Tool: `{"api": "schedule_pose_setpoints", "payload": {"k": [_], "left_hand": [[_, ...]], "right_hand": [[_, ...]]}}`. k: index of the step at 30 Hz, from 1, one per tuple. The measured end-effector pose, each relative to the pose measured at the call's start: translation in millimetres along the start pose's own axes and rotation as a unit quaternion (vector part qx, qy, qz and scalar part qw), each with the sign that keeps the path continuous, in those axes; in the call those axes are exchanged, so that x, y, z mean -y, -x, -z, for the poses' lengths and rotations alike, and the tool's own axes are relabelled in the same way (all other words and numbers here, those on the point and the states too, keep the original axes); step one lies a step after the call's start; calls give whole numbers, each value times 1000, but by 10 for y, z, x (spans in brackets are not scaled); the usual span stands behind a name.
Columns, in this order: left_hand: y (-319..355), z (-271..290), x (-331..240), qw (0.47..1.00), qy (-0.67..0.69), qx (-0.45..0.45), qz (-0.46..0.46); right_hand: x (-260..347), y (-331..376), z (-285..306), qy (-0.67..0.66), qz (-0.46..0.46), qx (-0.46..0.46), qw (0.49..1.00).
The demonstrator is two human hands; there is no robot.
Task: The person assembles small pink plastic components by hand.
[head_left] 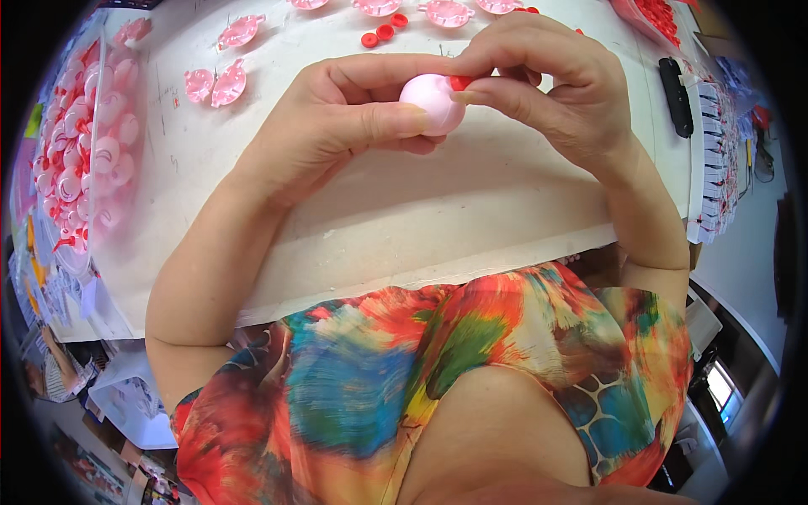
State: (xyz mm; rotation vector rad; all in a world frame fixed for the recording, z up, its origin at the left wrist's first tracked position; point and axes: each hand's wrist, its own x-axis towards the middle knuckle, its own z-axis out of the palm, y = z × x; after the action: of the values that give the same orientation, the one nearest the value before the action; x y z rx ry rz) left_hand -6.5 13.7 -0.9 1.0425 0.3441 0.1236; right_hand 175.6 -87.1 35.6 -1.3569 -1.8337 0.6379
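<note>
A smooth pale pink plastic ball [430,104] is held over the table between the thumb and fingers of my left hand [328,114]. On its right side sits a small red cap [459,83], pinched by the thumb and forefinger of my right hand [560,84]. The cap touches the ball; how far it is seated is hidden by my fingertips. Beyond my hands lie several open pink shell pieces, one pair [228,85] at the left and another shell [446,13] at the far edge. Loose red caps [385,32] rest near them.
A clear bin [99,93] piled with pink balls and red parts stands at the left. At the far right is a container of small red pieces [658,18]. A black elongated object [676,97] lies beside a row of white pieces [715,164] along the right edge.
</note>
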Motion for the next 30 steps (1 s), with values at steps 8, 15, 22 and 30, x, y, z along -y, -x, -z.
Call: {"api": "schedule_pose_setpoints", "payload": {"k": [8, 15, 22, 30], "left_hand": [[-7, -3, 5, 1000, -1, 2, -3], [-5, 4, 3, 1000, -20, 3, 4], [17, -43, -6, 999, -28, -11, 16], [-7, -38, -10, 999, 23, -12, 34]], "right_hand": [[-104, 31, -79, -54, 7, -13, 998], [-141, 32, -66, -50, 67, 4, 996], [-144, 54, -78, -52, 76, 15, 996], [-196, 104, -132, -117, 7, -12, 993]]}}
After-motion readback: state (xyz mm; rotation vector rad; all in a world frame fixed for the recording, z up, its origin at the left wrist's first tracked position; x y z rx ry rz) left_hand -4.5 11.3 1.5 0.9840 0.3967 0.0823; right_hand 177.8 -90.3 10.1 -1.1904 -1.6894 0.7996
